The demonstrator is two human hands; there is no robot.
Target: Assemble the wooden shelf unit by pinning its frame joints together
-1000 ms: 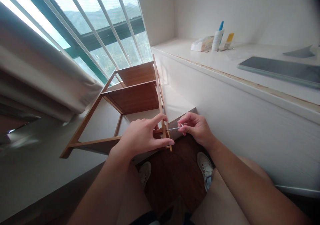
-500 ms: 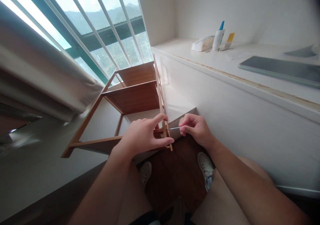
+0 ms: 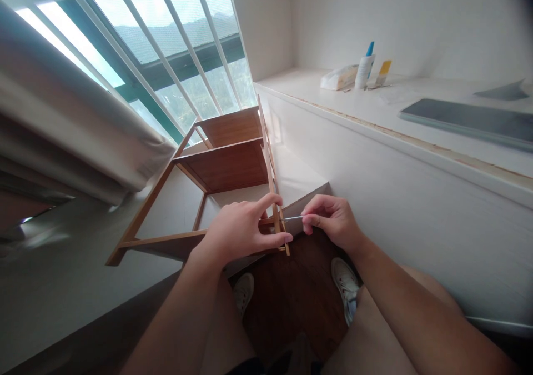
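Observation:
A wooden shelf (image 3: 227, 166) with brown boards and slim posts lies tilted in front of me, between the curtain and the white cabinet. My left hand (image 3: 241, 228) grips its near right post, with thumb and forefinger on either side of the joint. From the right, my right hand (image 3: 331, 219) pinches a thin silver metal rod, apparently a hex key (image 3: 293, 218). The tip of the rod meets the post between my left thumb and forefinger. What it sits in is too small to make out.
On the white countertop (image 3: 291, 86) at the right stand a white bottle with a blue tip (image 3: 365, 66), a tissue pack (image 3: 339, 78), a yellow-topped item (image 3: 383, 73) and a dark flat device (image 3: 466, 116). A barred window (image 3: 175, 47) and curtain (image 3: 83, 103) are at the left.
The whole view has shifted slightly, with things a little lower and further right. Both hands keep their places on the post and the metal rod; my right fingers have turned slightly.

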